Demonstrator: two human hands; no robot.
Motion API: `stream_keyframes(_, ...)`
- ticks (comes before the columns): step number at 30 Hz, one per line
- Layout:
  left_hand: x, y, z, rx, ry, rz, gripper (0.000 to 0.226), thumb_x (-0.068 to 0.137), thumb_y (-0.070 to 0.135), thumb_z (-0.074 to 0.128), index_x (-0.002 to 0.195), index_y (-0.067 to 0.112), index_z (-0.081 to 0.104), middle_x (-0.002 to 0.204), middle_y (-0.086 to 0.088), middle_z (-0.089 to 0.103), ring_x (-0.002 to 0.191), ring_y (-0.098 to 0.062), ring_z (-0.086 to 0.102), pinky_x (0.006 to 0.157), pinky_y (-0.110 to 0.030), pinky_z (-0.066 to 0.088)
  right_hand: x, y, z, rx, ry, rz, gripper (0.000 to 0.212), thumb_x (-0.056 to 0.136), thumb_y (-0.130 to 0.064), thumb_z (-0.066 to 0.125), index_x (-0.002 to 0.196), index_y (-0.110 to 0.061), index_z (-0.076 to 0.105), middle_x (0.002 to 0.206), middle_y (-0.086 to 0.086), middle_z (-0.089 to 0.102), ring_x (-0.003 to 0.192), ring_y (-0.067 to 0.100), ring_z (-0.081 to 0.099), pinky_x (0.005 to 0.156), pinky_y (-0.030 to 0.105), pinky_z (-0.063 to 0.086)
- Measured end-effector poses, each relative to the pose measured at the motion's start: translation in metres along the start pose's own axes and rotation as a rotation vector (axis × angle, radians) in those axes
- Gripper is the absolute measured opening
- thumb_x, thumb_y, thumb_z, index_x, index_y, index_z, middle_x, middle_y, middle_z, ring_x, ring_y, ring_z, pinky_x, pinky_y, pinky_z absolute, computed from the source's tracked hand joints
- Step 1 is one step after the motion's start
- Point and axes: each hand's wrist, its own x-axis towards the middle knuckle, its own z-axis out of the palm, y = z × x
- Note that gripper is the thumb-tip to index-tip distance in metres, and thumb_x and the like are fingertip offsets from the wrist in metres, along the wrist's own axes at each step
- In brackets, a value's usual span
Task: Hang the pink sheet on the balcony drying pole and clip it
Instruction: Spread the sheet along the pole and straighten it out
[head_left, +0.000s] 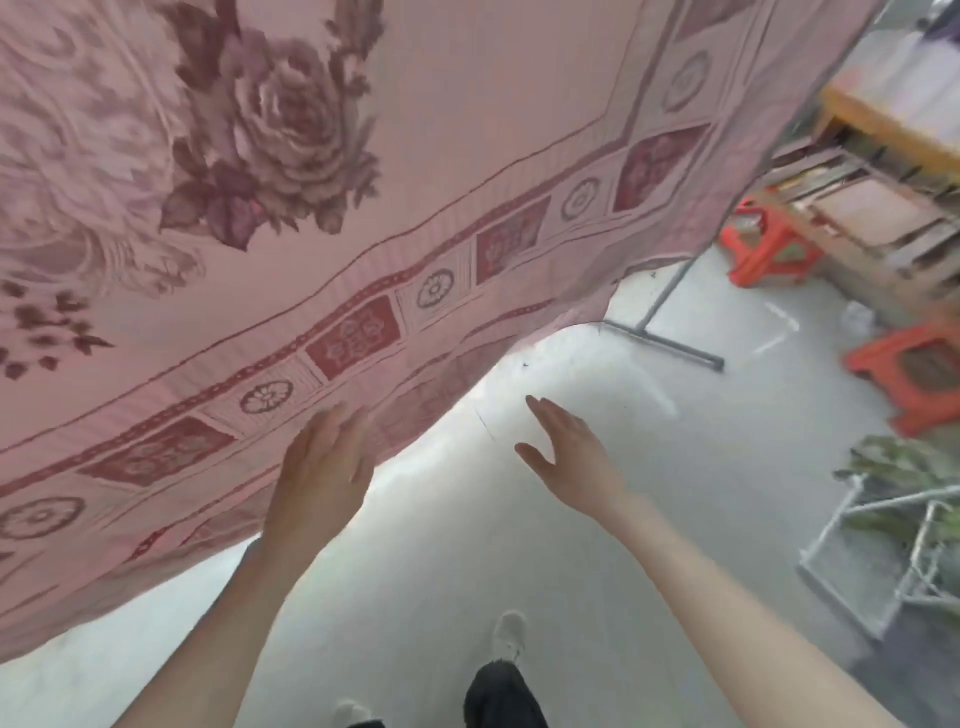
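The pink sheet (415, 171) hangs down in front of the person and fills most of the upper and left part of the view. It bears a large dark rose print and a border band of squares and round flower marks that runs slantwise from lower left to upper right. Its bottom hem hangs free above the pale concrete floor (597, 545). The pole that carries it lies above the top edge and cannot be seen.

The left hand (317, 467) is raised with its fingers (337, 421) straight and spread, laid flat against the lower border of the sheet near the hem; it grips nothing. The right hand (566, 452) is held out just to the right of the hem, apart from the cloth, palm turned inward, fingers straight and thumb standing off, holding nothing.

Below, between the bare forearms, a dark trouser leg (501, 696) and a light shoe (509, 634) stand on the floor.

To the right of the sheet a grey metal stand foot (670, 343) rests on the floor. Farther right stand two orange plastic stools (769, 254), one near the stand and one (909, 374) lower down. Behind them is a wooden table (883, 124) with a yellow edge, with boards stacked under it. At the lower right a white metal frame (862, 561) holds green leafy plants (904, 462).
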Motion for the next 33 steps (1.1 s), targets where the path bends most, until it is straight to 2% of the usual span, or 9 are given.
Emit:
stream_keyframes(3,0.02,0.056,-0.04,-0.002,0.066,0.095,0.046,0.087,0.016,0.056,0.132,0.016,0.046,0.136,-0.009,0.047,0.125,-0.027,0.04,0.103,-0.04,0.032,-0.016,0.013,-0.061,0.005,0.037,0.009,0.061,0.094,-0.04,0.044,0.146,-0.021,0.019,0.154,0.004,0.023,0.141,0.021,0.022,0.114,0.034,0.021)
stream_keyframes(5,0.028,0.093,-0.045,-0.029,0.07,0.091,0.045,0.09,0.018,0.051,0.135,0.018,0.043,0.14,-0.005,0.042,0.129,-0.024,0.034,0.107,-0.037,0.027,-0.024,0.026,-0.095,0.04,0.055,0.031,0.06,0.094,-0.04,0.044,0.146,-0.022,0.019,0.154,0.004,0.022,0.141,0.021,0.02,0.115,0.037,0.021)
stream_keyframes(8,0.041,0.153,-0.031,-0.074,0.034,0.137,0.046,0.09,0.026,0.047,0.134,0.013,0.043,0.139,-0.009,0.043,0.129,-0.029,0.037,0.106,-0.039,0.03,-0.041,0.052,-0.139,0.105,0.104,0.064,0.059,0.094,-0.04,0.043,0.146,-0.023,0.02,0.154,0.001,0.022,0.142,0.018,0.019,0.115,0.039,0.022)
stream_keyframes(10,0.048,0.194,-0.02,-0.098,-0.02,0.187,0.047,0.09,0.028,0.045,0.136,0.017,0.04,0.138,-0.006,0.043,0.128,-0.027,0.037,0.105,-0.037,0.03,-0.051,0.071,-0.167,0.114,0.138,0.09,0.059,0.094,-0.04,0.043,0.145,-0.023,0.021,0.154,-0.001,0.024,0.141,0.016,0.019,0.115,0.038,0.022)
stream_keyframes(14,0.077,0.263,-0.009,-0.135,-0.044,0.288,0.047,0.092,0.024,0.046,0.138,0.018,0.038,0.142,-0.001,0.038,0.131,-0.024,0.032,0.107,-0.036,0.029,-0.057,0.11,-0.214,0.14,0.203,0.147,0.058,0.094,-0.039,0.045,0.144,-0.023,0.024,0.151,-0.001,0.029,0.14,0.016,0.023,0.114,0.035,0.023)
stream_keyframes(19,0.132,0.33,0.008,-0.147,-0.022,0.385,0.046,0.089,0.018,0.051,0.134,0.016,0.042,0.136,-0.003,0.043,0.126,-0.024,0.035,0.103,-0.034,0.029,-0.041,0.164,-0.256,0.179,0.274,0.199,0.056,0.093,-0.038,0.046,0.143,-0.024,0.027,0.148,0.0,0.034,0.137,0.016,0.028,0.112,0.036,0.026)
stream_keyframes(23,0.175,0.371,0.046,-0.145,-0.061,0.414,0.044,0.087,0.023,0.045,0.13,0.015,0.046,0.134,-0.007,0.047,0.125,-0.026,0.038,0.104,-0.038,0.032,-0.008,0.215,-0.28,0.191,0.262,0.23,0.054,0.094,-0.034,0.047,0.143,-0.022,0.028,0.148,-0.001,0.035,0.136,0.015,0.031,0.11,0.031,0.026)
stream_keyframes(29,0.28,0.436,0.108,-0.141,-0.097,0.346,0.049,0.089,0.017,0.049,0.137,0.016,0.039,0.139,-0.007,0.042,0.128,-0.027,0.037,0.106,-0.034,0.026,0.083,0.303,-0.334,0.186,0.202,0.283,0.055,0.093,-0.034,0.049,0.143,-0.021,0.028,0.146,0.002,0.038,0.135,0.018,0.033,0.108,0.029,0.024)
stream_keyframes(33,0.355,0.483,0.137,-0.181,-0.148,0.285,0.047,0.086,0.017,0.047,0.133,0.019,0.041,0.132,-0.005,0.047,0.122,-0.025,0.042,0.103,-0.038,0.034,0.15,0.35,-0.387,0.146,0.14,0.308,0.054,0.094,-0.035,0.046,0.143,-0.021,0.027,0.145,0.003,0.038,0.134,0.02,0.035,0.107,0.029,0.025)
